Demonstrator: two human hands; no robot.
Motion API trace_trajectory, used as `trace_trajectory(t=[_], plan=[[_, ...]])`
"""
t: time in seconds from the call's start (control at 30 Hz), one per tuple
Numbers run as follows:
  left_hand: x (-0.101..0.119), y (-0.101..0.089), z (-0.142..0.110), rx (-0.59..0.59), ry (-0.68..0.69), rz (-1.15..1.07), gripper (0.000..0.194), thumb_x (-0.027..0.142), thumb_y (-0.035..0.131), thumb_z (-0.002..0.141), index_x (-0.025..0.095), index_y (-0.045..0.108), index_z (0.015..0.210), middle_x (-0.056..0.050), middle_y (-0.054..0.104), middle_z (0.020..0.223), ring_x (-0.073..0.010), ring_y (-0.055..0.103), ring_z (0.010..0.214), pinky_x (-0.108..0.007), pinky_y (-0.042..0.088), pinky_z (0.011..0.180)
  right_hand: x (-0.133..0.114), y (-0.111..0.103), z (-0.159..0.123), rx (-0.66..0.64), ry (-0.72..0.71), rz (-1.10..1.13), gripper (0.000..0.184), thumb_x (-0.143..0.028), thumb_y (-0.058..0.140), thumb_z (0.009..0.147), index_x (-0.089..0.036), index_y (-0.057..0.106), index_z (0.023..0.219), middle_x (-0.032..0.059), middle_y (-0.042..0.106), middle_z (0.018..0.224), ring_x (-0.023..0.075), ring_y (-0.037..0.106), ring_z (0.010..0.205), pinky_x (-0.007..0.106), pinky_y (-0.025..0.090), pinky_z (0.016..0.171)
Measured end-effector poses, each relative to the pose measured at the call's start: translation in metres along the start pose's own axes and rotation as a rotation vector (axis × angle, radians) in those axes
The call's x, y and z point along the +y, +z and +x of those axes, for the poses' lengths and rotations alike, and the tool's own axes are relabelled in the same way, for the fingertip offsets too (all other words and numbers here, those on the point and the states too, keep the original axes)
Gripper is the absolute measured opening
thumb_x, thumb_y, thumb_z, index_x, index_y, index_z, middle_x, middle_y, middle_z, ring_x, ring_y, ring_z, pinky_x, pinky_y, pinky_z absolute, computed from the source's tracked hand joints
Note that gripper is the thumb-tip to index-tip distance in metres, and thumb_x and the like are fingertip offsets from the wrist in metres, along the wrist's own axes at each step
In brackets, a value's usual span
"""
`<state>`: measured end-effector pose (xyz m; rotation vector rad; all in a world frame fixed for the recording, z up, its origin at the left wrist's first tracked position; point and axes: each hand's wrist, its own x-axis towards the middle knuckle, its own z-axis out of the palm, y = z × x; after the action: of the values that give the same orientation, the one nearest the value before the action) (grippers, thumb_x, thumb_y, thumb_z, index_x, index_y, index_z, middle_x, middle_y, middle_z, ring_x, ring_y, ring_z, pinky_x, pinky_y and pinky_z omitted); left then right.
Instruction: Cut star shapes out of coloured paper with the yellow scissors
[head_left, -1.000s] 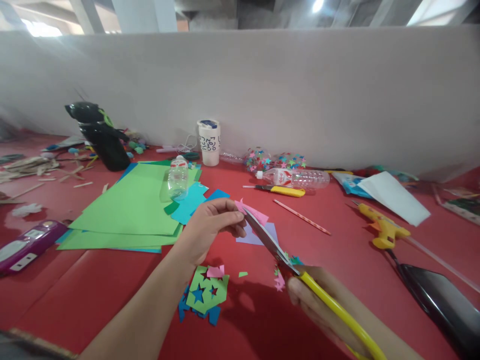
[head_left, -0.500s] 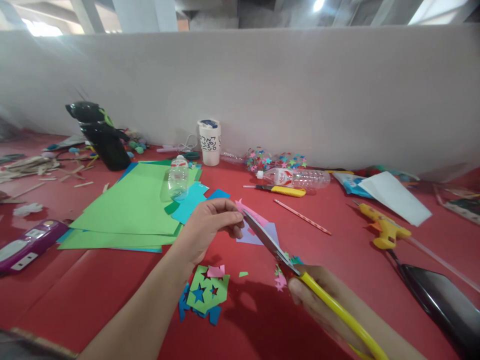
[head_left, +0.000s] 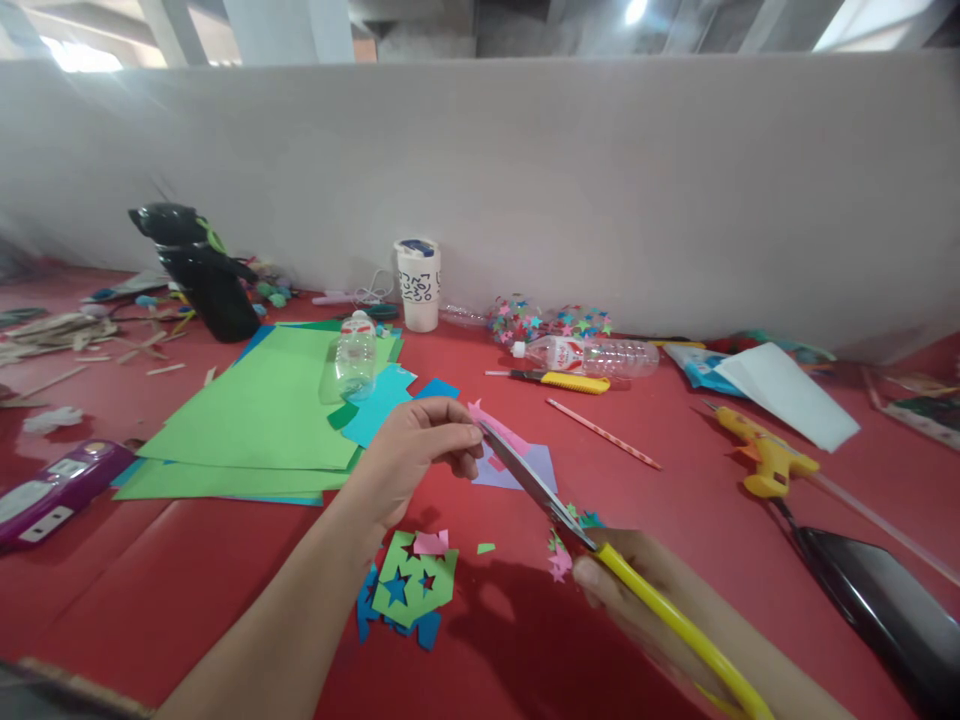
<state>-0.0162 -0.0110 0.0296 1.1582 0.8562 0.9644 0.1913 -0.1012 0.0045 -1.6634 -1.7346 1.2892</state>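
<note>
My left hand point(head_left: 431, 440) is closed in a pinch on a strip of pink paper point(head_left: 504, 426), whose far end shows a pointed, star-like edge. In my right hand point(head_left: 637, 585) are scissors point(head_left: 667, 605) with yellow handles. Their blades lie nearly together, with the tips at the pink paper close to my left fingertips. Beneath the blades a lilac piece of paper point(head_left: 536, 465) rests on the table. Small cut paper stars point(head_left: 559, 563) lie beside the right hand, partly hidden by it. Nearer me is a green scrap point(head_left: 409, 595) with star-shaped holes, over blue scraps point(head_left: 429, 630).
Green sheets point(head_left: 255, 410) with a clear bottle point(head_left: 356, 355) on them lie left. Behind stand a black flask point(head_left: 206, 280) and a white cup point(head_left: 418, 290). Another bottle point(head_left: 600, 356), a yellow cutter point(head_left: 574, 383), a patterned stick point(head_left: 604, 433) and a glue gun point(head_left: 769, 455) lie right.
The scissor tips and the pink paper have shifted very slightly toward my left fingertips. Both hands keep nearly the same place, and the things on the table have not moved.
</note>
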Motion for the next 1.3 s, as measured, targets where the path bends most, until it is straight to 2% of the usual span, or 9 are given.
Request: trace_trajectory(t=[0.2, 0.4, 0.63, 0.73, 0.83, 1.1, 1.23, 1.3], plan=[[0.000, 0.000, 0.000, -0.002, 0.001, -0.008, 0.008, 0.018, 0.064, 0.069, 0.016, 0.062, 0.062, 0.001, 0.061, 0.053, -0.0089, 0.053, 0.048, -0.022, 0.043, 0.051, 0.002, 0.000, 0.001, 0.007, -0.024, -0.019, 0.063, -0.086, 0.032, 0.067, -0.024, 0.030, 0.058, -0.0078, 0.026, 0.051, 0.0092, 0.024, 0.047, 0.024, 0.016, 0.042], [0.001, 0.003, 0.000, -0.002, 0.021, 0.005, 0.008, 0.018, 0.063, 0.071, 0.015, 0.061, 0.063, 0.001, 0.061, 0.057, -0.0093, 0.056, 0.049, -0.022, 0.044, 0.052, 0.002, -0.001, 0.004, -0.001, -0.049, -0.015, 0.063, -0.087, 0.032, 0.066, -0.024, 0.029, 0.057, -0.0082, 0.021, 0.055, 0.0091, 0.022, 0.048, 0.025, 0.014, 0.045], [0.002, 0.004, 0.000, 0.114, 0.110, 0.090, 0.010, 0.021, 0.062, 0.073, 0.015, 0.059, 0.065, 0.003, 0.059, 0.057, -0.0076, 0.053, 0.047, -0.022, 0.042, 0.052, -0.002, 0.003, -0.003, -0.006, 0.031, 0.103, 0.061, -0.085, 0.035, 0.067, -0.025, 0.028, 0.061, -0.0099, 0.025, 0.048, 0.0075, 0.021, 0.042, 0.021, 0.016, 0.037], [0.001, 0.007, 0.001, 0.124, 0.133, 0.110, 0.011, 0.023, 0.061, 0.075, 0.016, 0.059, 0.067, 0.003, 0.058, 0.057, -0.0068, 0.052, 0.048, -0.021, 0.042, 0.053, -0.004, 0.006, -0.004, 0.043, 0.020, 0.103, 0.053, -0.075, 0.039, 0.075, -0.025, 0.029, 0.061, -0.0095, 0.029, 0.047, 0.0076, 0.027, 0.037, 0.021, 0.018, 0.035], [-0.002, 0.011, 0.000, 0.153, 0.178, 0.116, 0.012, 0.022, 0.059, 0.076, 0.016, 0.059, 0.066, 0.004, 0.056, 0.054, -0.0065, 0.052, 0.048, -0.020, 0.042, 0.053, -0.003, 0.008, -0.002, 0.050, 0.009, 0.099, 0.046, -0.064, 0.045, 0.078, -0.024, 0.035, 0.059, -0.0102, 0.027, 0.044, 0.0067, 0.026, 0.033, 0.022, 0.017, 0.034], [-0.009, 0.022, -0.003, 0.190, 0.260, 0.028, 0.011, 0.018, 0.059, 0.077, 0.016, 0.059, 0.066, 0.004, 0.057, 0.056, -0.0059, 0.053, 0.049, -0.019, 0.044, 0.053, 0.008, 0.006, -0.005, 0.003, 0.002, 0.219, 0.058, -0.078, 0.040, 0.073, -0.020, 0.047, 0.071, -0.0109, 0.032, 0.045, 0.0047, 0.026, 0.032, 0.017, 0.024, 0.033], [-0.013, 0.026, -0.003, 0.200, 0.304, -0.039, 0.010, 0.016, 0.060, 0.077, 0.017, 0.060, 0.067, 0.004, 0.058, 0.058, -0.0059, 0.054, 0.051, -0.019, 0.044, 0.053, 0.010, 0.008, -0.001, -0.055, -0.050, 0.240, 0.061, -0.081, 0.036, 0.072, -0.021, 0.046, 0.068, -0.0102, 0.033, 0.042, 0.0052, 0.028, 0.029, 0.017, 0.022, 0.031], [-0.016, 0.027, -0.003, 0.208, 0.303, -0.091, 0.009, 0.017, 0.061, 0.077, 0.017, 0.060, 0.068, 0.005, 0.058, 0.058, -0.0058, 0.054, 0.051, -0.018, 0.044, 0.054, 0.009, 0.012, -0.001, -0.042, -0.064, 0.251, 0.061, -0.081, 0.035, 0.072, -0.021, 0.046, 0.068, -0.0101, 0.034, 0.040, 0.0056, 0.029, 0.029, 0.018, 0.021, 0.032]])
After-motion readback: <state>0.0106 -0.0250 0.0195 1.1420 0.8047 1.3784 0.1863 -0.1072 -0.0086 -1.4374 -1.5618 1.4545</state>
